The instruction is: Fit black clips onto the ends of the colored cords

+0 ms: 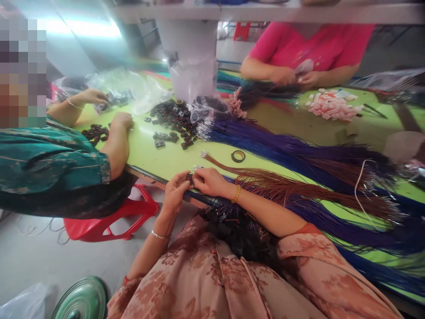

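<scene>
At the table's near edge, my left hand (175, 189) pinches a small black plastic connector (190, 178) between thumb and fingers. My right hand (213, 181) is closed against the connector's right side; what its fingertips hold is hidden. Just beyond that hand, brown wires (282, 188) with metal terminals on their ends lie in a long bundle. Dark blue wires (259, 137) are spread behind them, and more run beneath my right forearm. A heap of black connectors with wires (239, 228) rests on my lap.
Loose black connectors (172, 116) are piled on the green table (142, 153), near a tape roll (238, 156). A co-worker in teal (56, 164) reaches among parts at left. Opposite, a person in pink (308, 48) handles something near pale pink pieces (332, 106). A red stool (113, 221) stands left.
</scene>
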Available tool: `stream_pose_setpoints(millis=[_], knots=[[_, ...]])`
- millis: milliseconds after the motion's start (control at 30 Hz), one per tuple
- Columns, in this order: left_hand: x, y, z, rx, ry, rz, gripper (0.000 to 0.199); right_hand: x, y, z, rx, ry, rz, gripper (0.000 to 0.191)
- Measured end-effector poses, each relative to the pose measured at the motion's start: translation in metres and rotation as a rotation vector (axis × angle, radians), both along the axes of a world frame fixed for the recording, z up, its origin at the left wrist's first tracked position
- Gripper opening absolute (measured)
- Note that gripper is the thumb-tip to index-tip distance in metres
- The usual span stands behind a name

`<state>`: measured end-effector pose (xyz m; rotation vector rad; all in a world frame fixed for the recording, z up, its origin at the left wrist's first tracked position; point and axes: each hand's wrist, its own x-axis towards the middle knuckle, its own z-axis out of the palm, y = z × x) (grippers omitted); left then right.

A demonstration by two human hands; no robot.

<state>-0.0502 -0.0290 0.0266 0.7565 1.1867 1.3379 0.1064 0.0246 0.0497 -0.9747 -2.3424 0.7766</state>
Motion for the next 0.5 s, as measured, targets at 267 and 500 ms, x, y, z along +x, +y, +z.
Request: stream_pose_setpoints(millis=[267,500], knots=[[0.007,0.003,0.002,-0.017,-0.094,0.04,0.041,0.004,0.008,0.002,-0.097,0.099,0.03,0.009],[-0.001,0.0,0.004,0.002,-0.097,0.022,0.037,0.009,0.016,0.004,-0.125,0.124,-0.023,0.015]])
